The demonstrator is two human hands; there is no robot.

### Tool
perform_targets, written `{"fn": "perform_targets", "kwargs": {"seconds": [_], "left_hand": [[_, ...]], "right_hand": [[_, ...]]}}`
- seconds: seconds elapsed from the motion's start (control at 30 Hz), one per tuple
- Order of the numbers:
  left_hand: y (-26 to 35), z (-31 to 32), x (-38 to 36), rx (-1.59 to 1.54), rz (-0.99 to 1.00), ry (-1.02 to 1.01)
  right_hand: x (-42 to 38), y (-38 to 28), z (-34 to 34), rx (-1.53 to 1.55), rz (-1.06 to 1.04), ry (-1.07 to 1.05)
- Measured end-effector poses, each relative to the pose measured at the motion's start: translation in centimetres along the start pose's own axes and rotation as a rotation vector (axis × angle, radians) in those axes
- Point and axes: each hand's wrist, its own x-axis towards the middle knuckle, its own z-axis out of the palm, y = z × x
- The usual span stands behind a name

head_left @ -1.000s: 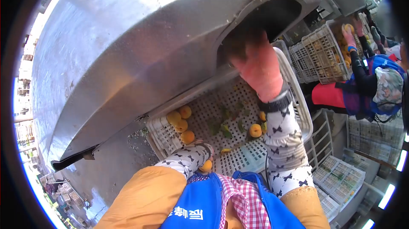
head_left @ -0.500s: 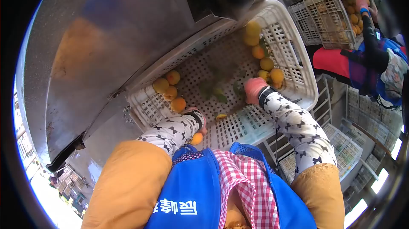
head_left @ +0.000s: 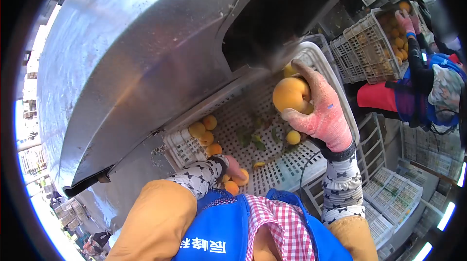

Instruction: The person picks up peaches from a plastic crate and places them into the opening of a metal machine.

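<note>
My right hand (head_left: 327,117), in a pink glove, is raised over the right end of a white plastic crate (head_left: 262,173). Thumb and fingers curve around a yellow peach (head_left: 289,95). Low at the crate's near left side, my left hand (head_left: 234,168), also gloved in pink, has its fingers curled on another peach (head_left: 242,178); part of the grip is hidden. More peaches (head_left: 206,138) lie along the left end. A small yellow fruit (head_left: 293,137) and green leaves (head_left: 258,142) rest on the crate's holed floor.
A large metal chute (head_left: 160,61) with a dark opening (head_left: 275,23) stands behind the crate. At the upper right, a co-worker's gloved hands (head_left: 406,22) are at another crate (head_left: 372,49) full of fruit. A metal rack (head_left: 374,137) stands to the right.
My right hand has risen from the crate floor with a peach in it. My left hand stays low at the left, now on a peach. The view has shifted, showing more of the chute.
</note>
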Motion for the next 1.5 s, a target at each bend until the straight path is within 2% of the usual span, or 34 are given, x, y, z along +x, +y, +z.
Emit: {"fn": "perform_targets", "kwargs": {"seconds": [0.03, 0.07, 0.1, 0.17, 0.2, 0.27, 0.37, 0.43, 0.47, 0.53, 0.57, 0.63, 0.67, 0.7, 0.73, 0.77, 0.8, 0.83, 0.87, 0.9, 0.93, 0.97, 1.03, 1.17, 1.2, 1.27, 1.33, 1.4, 1.43, 1.5], "left_hand": [[-0.5, 0.6, 0.1, -0.229, 0.036, -0.032], [-1.2, 0.9, 0.4, -0.458, 0.081, -0.064], [-1.3, 0.8, 0.7, -0.445, 0.077, -0.037], [-1.3, 0.5, 1.1, -0.752, 0.135, -0.043], [-0.3, -0.5, -1.3, -0.747, 0.137, -0.028], [1.9, -2.4, -6.7, -0.977, 0.450, 0.019], [4.0, -4.0, -11.9, -1.212, 0.758, 0.174], [5.0, -4.4, -14.6, -1.348, 0.938, 0.325], [5.5, -4.6, -15.5, -1.403, 1.017, 0.399], [6.2, -4.6, -16.8, -1.487, 1.113, 0.504], [6.1, -4.6, -16.4, -1.501, 1.103, 0.504], [6.1, -6.1, -15.8, -1.520, 1.243, 0.522], [6.4, -6.6, -16.6, -1.510, 1.261, 0.534], [7.0, -6.6, -17.9, -1.531, 1.298, 0.519], [7.7, -6.4, -18.8, -1.556, 1.323, 0.497], [8.1, -6.8, -19.3, -1.554, 1.331, 0.503], [8.7, -7.1, -19.9, -1.440, 1.286, 0.590], [9.3, -7.3, -20.4, -1.322, 1.237, 0.670], [10.2, -7.0, -21.1, -1.317, 1.236, 0.667], [11.6, -6.8, -22.4, -1.247, 1.247, 0.768], [12.5, -6.8, -23.1, -1.173, 1.257, 0.869], [12.7, -6.9, -22.8, -1.163, 1.258, 0.871], [12.4, -6.7, -21.6, -1.222, 1.158, 1.066], [11.9, -6.8, -20.5, -1.208, 1.146, 1.137], [12.1, -7.1, -20.5, -1.249, 1.157, 1.144], [12.1, -7.8, -20.7, -1.279, 1.188, 1.156], [11.7, -8.5, -20.9, -1.431, 1.334, 1.071], [10.9, -8.2, -20.5, -1.500, 1.321, 1.043], [10.9, -7.8, -20.3, -1.578, 1.287, 1.008], [10.4, -6.9, -20.5, -1.628, 1.300, 0.977]], "right_hand": [[0.9, -0.8, 0.6, 0.000, -0.030, 0.016], [2.1, -1.4, 1.4, -0.173, -0.056, 0.115], [3.2, -1.9, 1.9, -0.345, -0.076, 0.216], [4.8, -0.9, 3.7, -0.405, -0.158, 0.305], [5.3, -0.3, 4.5, -0.467, -0.217, 0.380], [5.7, 0.1, 4.7, -0.482, -0.230, 0.416], [6.1, -0.2, 4.5, -0.543, -0.290, 0.387], [7.3, 0.1, 4.1, -0.568, -0.231, 0.225], [9.9, 1.2, 4.4, -0.567, -0.227, 0.217], [14.1, 4.6, 6.5, -0.901, -0.121, 0.049], [12.8, 3.4, 6.3, -0.894, -0.116, 0.037], [9.7, -2.3, 3.5, -0.308, -0.365, 0.418], [7.0, -4.4, 2.8, -0.250, -0.326, 0.383], [4.9, -3.8, 2.3, -0.352, -0.381, 0.339], [2.9, -4.2, 1.6, -0.326, -0.262, 0.151], [1.6, -4.0, 1.9, -0.275, -0.265, 0.062], [0.7, -4.2, 2.1, -0.222, -0.260, -0.026], [0.2, -4.5, 2.3, -0.223, -0.260, -0.023], [-0.2, -5.0, 2.8, -0.376, -0.265, -0.042], [-0.5, -5.6, 3.1, -0.530, -0.270, -0.059], [-0.9, -5.5, 3.5, -0.531, -0.271, -0.050], [-1.3, -4.9, 4.1, -0.437, -0.197, 0.038], [-1.7, -4.2, 4.5, -0.264, -0.099, 0.168], [-1.4, -3.5, 2.9, -0.043, 0.006, 0.139], [-0.6, -3.4, 2.6, -0.045, 0.005, 0.146], [1.8, -3.0, 2.4, -0.076, -0.182, 0.210], [4.6, -2.0, 3.2, -0.167, -0.220, 0.268], [7.0, 0.1, 4.6, -0.364, -0.502, 0.409], [7.4, 0.4, 4.5, -0.518, -0.384, 0.367], [7.0, 0.1, 3.8, -0.514, -0.340, 0.346]]}}
